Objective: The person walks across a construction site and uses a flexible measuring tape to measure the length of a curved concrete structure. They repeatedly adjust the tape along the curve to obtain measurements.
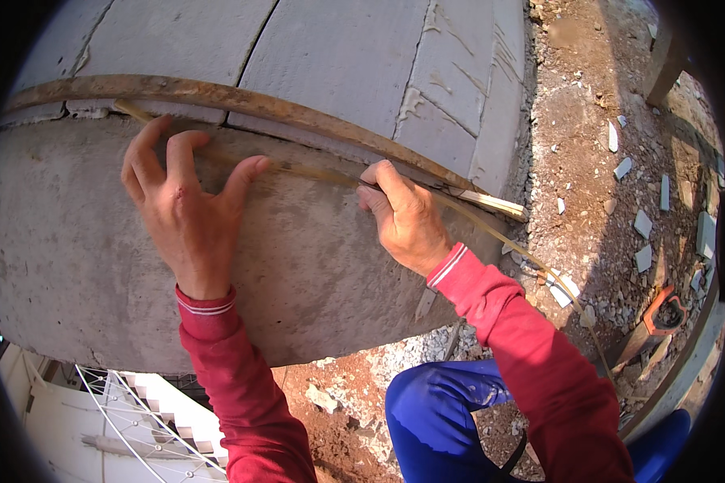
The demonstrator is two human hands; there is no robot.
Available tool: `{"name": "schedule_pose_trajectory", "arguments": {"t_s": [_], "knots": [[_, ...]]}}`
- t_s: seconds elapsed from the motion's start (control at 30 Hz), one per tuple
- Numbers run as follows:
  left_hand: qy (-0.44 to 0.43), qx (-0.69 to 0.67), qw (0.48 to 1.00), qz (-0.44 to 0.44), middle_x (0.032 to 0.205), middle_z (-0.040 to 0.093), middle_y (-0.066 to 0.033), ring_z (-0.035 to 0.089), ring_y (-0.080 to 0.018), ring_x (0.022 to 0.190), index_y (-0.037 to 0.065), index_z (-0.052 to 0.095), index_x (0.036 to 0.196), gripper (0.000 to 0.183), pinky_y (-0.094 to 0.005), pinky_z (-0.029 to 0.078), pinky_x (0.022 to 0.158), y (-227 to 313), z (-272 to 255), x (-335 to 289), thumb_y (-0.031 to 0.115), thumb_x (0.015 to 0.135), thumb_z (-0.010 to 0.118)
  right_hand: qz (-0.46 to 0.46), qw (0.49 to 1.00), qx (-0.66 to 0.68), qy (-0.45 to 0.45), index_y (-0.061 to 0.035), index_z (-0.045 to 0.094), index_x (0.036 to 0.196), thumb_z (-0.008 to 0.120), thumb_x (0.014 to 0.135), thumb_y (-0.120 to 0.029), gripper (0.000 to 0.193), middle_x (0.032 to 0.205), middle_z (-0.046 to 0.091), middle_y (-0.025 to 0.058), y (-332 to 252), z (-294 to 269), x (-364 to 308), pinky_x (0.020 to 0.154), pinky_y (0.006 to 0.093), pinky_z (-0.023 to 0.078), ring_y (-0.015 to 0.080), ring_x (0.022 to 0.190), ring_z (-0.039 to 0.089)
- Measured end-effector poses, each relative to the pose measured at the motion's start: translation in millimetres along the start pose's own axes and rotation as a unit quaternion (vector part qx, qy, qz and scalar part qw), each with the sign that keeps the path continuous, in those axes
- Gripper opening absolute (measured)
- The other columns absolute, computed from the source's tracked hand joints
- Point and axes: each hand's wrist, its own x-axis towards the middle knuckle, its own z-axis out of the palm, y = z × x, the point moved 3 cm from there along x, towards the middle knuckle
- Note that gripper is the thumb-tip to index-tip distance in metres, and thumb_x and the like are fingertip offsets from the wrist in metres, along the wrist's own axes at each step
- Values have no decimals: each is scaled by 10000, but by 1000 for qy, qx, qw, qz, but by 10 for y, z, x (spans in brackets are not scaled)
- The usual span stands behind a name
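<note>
A long, thin yellowish strip, like a tape or flat hose (322,172), lies along a wooden batten (282,108) on the grey concrete surface (298,266). My left hand (187,205) is arched over its left part, fingers bent and apart, thumb tip near the strip. I cannot tell how firmly the fingertips press on it. My right hand (407,221) is closed in a pinch beside the strip. A thin dark stick, pencil-like (368,185), shows at its fingertips. Past this hand the strip bends off the edge and runs down to the right.
Pale grey blocks (330,64) form a surface beyond the batten. Rubble ground (576,121) with white shards drops away on the right. A handsaw with an orange handle (665,311) rests there beside a wooden beam (677,354). A white wire frame (137,410) stands lower left.
</note>
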Motion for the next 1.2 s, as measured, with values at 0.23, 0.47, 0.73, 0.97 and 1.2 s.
{"name": "schedule_pose_trajectory", "arguments": {"t_s": [0.23,0.47,0.73,0.97,1.2], "knots": [[-1,-7,1000,-1,1264,552,-118,479,-351,1216,77,665,981,544,-452,453,981,-3,3,0,374,605,924,-97,994,-28,42,-5,714,935,698,871,-51,81,847,609,116,-29,26,37,696,397,509,299,794,625],[-2,-6,1000,-8,1271,549,-118,473,-352,1223,78,661,982,543,-456,457,983,3,0,-6,378,610,920,-88,995,-41,36,7,699,952,705,867,-37,96,1019,569,108,-72,37,8,711,353,513,242,798,618],[-9,-18,1000,1,1282,548,-116,462,-361,1242,76,654,993,575,-456,442,1007,33,-3,11,385,584,915,-89,994,-16,65,21,685,950,689,883,-22,80,1018,579,109,-49,71,-5,700,357,534,254,800,658],[7,-16,1000,3,1251,560,-115,462,-356,1239,71,653,950,573,-454,437,1009,61,28,-3,398,560,914,-88,991,-20,98,18,693,935,704,869,-23,78,980,604,106,-77,68,1,700,349,538,268,804,665],[12,-19,1000,4,1239,564,-116,461,-356,1240,71,646,934,568,-463,427,1010,76,36,6,406,561,913,-111,988,-50,99,-2,713,955,715,852,-17,104,936,632,107,-106,27,-8,692,349,546,271,796,672]]}}
